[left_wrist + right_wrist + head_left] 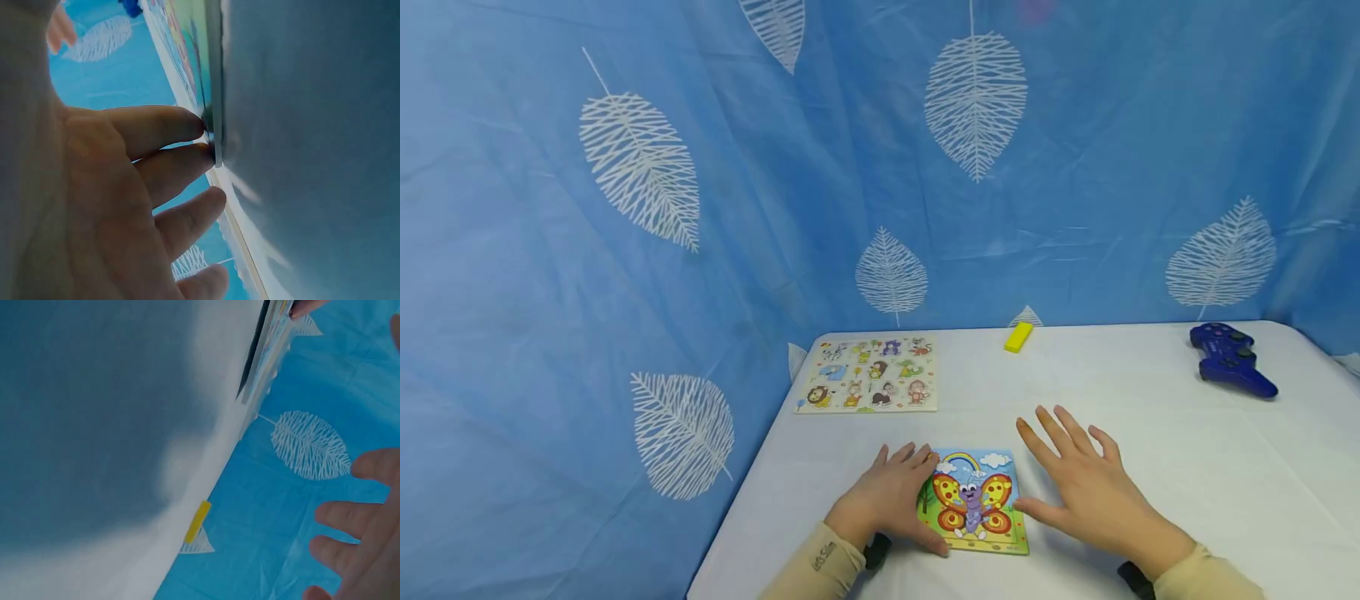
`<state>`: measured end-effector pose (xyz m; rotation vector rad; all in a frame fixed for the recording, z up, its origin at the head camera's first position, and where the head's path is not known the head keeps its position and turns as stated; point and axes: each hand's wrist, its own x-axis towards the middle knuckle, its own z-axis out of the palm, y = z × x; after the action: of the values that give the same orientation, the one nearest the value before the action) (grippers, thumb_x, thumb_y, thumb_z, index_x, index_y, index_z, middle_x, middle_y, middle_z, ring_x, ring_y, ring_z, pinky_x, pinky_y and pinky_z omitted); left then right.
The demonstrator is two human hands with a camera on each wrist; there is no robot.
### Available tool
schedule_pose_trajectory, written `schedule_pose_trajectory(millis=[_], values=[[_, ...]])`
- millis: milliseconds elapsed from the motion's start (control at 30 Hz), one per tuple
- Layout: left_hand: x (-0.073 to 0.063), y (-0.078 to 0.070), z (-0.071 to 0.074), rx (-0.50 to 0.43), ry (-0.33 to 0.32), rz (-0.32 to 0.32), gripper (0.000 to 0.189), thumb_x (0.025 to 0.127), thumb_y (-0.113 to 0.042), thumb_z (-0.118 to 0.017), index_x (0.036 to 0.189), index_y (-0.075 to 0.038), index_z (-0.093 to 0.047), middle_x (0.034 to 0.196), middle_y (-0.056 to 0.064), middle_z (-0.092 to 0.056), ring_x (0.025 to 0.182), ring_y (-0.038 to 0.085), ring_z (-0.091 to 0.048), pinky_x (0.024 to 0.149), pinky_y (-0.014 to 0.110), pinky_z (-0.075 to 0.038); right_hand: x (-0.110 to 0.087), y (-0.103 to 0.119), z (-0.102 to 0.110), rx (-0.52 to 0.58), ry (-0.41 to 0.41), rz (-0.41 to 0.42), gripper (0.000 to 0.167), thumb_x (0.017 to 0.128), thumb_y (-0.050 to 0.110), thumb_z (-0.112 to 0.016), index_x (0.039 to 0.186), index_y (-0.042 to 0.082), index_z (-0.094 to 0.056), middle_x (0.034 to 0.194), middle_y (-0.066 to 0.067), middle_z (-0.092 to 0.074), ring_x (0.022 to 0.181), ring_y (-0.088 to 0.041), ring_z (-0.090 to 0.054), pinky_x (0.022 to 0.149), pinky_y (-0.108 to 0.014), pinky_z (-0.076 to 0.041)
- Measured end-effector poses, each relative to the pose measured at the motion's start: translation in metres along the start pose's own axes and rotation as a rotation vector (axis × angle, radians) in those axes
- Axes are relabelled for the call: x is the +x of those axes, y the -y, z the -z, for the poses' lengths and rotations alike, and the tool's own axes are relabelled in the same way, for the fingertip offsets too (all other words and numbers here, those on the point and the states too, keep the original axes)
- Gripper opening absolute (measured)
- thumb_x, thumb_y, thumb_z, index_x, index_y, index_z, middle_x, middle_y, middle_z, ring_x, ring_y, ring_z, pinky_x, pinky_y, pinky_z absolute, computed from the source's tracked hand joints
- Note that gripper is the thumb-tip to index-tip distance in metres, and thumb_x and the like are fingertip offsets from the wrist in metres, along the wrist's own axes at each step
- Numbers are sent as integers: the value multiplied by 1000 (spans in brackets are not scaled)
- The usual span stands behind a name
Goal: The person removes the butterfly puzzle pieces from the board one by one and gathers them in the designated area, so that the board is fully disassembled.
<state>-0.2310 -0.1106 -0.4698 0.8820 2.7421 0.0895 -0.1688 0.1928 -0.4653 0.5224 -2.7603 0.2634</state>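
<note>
A square butterfly picture puzzle (972, 500) lies on the white table in front of me, with a rainbow and clouds along its top. My left hand (891, 500) is at its left side, fingers spread and nearly straight, the thumb by the lower left corner. In the left wrist view, two fingertips (203, 150) touch the thin edge of the puzzle board (215, 81). To the right of the puzzle, my right hand (1086, 496) is held with fingers spread and nothing in it. Its thumb comes close to the board's right edge.
A larger animal peg board (868, 372) lies at the back left of the table. Near the back edge sits a yellow block (1018, 337). At the far right rests a blue game controller (1228, 358). A blue leaf-patterned curtain (820, 167) hangs behind the table and along its left side.
</note>
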Motion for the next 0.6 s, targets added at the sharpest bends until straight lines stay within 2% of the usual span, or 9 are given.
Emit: schedule_pose_trajectory(millis=[167, 300, 433, 500, 600], values=[[0, 11, -7, -80, -22, -34, 124, 62, -85, -78, 162, -22, -36, 168, -3, -32, 155, 25, -31, 124, 58, -26, 10, 12, -5, 110, 34, -34, 82, 90, 62, -69, 155, 16, -48, 161, -18, -41, 149, -42, -32, 105, -67, -27], [-1, 21, -9, -170, -25, -55, 121, 66, -78, -82, 162, -21, -36, 169, -5, -31, 156, 23, -29, 124, 50, -29, 27, 22, -10, 205, 69, -40, 64, 91, 47, -75, 143, 11, -61, 140, -13, -60, 132, -36, -51, 98, -62, -40], [-1, 28, -10, -221, -33, -66, 119, 67, -71, -85, 162, -21, -35, 169, -6, -30, 155, 22, -29, 124, 46, -31, 46, 31, -15, 420, 166, -60, 45, 94, 30, -76, 131, 6, -68, 117, -7, -66, 107, -24, -61, 87, -45, -54], [-1, 29, -12, -229, -44, -68, 118, 66, -70, -86, 162, -21, -36, 169, -6, -30, 155, 21, -30, 123, 46, -32, 55, 34, -19, 554, 218, -93, 38, 95, 24, -75, 127, 4, -69, 111, -6, -66, 96, -19, -61, 79, -37, -56], [0, 28, -13, -237, -69, -61, 117, 65, -70, -88, 160, -22, -40, 167, -5, -33, 153, 22, -33, 121, 46, -36, 68, 39, -25, 727, 260, -164, 31, 96, 17, -72, 123, 3, -69, 107, -6, -67, 89, -17, -61, 72, -32, -54]])
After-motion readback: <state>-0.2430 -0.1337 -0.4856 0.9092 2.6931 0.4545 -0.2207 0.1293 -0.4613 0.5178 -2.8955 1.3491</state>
